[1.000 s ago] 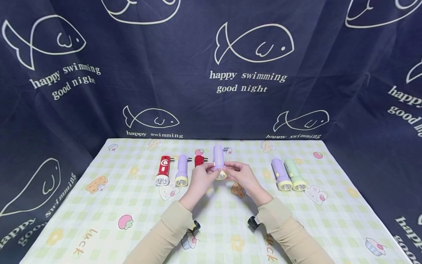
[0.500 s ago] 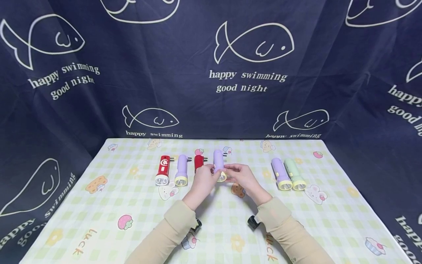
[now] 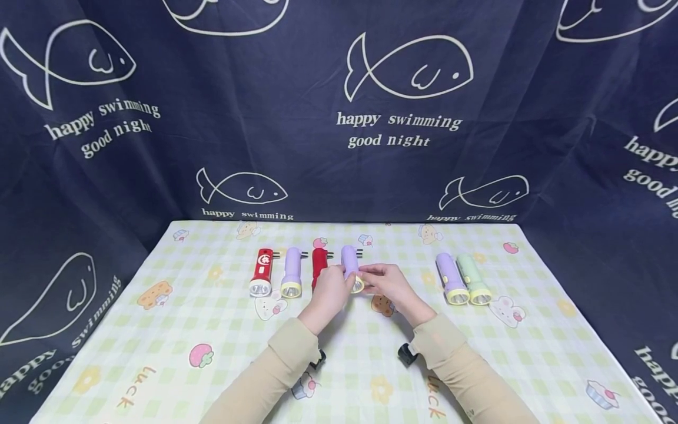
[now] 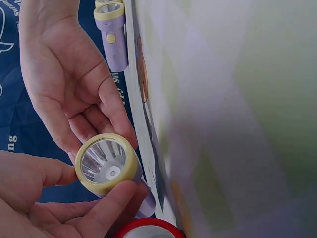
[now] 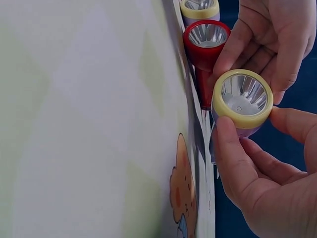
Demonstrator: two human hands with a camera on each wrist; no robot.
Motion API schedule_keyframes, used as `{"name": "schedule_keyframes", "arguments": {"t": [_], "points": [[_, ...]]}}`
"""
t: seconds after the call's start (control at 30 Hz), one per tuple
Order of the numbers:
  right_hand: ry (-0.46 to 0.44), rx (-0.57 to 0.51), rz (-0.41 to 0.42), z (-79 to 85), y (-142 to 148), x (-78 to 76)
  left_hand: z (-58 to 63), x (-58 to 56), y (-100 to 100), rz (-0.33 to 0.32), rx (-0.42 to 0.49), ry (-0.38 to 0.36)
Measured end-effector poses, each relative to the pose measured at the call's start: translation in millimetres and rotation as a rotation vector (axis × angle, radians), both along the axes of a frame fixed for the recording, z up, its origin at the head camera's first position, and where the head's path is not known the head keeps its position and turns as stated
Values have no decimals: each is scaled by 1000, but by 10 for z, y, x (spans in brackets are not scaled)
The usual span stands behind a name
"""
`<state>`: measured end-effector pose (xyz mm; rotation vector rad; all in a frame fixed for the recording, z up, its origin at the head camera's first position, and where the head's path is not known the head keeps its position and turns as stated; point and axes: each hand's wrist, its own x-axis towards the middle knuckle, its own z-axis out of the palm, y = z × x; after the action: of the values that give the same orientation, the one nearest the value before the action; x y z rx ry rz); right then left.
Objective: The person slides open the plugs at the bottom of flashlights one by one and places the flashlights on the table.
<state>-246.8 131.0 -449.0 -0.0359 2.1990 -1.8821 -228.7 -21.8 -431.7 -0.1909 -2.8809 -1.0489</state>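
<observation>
Both hands hold one purple flashlight with a yellow head, its lens facing me and two plug prongs out to the right. My left hand grips it from the left, thumb at the yellow rim. From the right, my right hand pinches the head between thumb and fingertip, as the right wrist view shows of the yellow rim. Directly left lies a red flashlight, its head hidden behind my left hand in the head view. Whether the held flashlight touches the cloth is hard to tell.
Further left lie a purple flashlight and a red flashlight with a white head, both with prongs out. To the right, a purple flashlight and a green flashlight lie side by side on the checked tablecloth. Behind hangs a dark blue curtain.
The held flashlight has come down and toward me, lining up with the row on the left. My left hand has shifted slightly right; the right hand has barely moved.
</observation>
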Motion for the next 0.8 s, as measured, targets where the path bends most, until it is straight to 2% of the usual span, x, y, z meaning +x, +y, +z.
{"name": "schedule_keyframes", "arguments": {"t": [0.33,0.57,0.8], "points": [[-2,-9,20,-14,-8,0,4,-21,54,12,-68,-54],[-10,46,32,-13,-6,14,11,-7,114,58,-89,-175],[6,80,45,-36,3,18,20,13,161,89,-135,-173]]}}
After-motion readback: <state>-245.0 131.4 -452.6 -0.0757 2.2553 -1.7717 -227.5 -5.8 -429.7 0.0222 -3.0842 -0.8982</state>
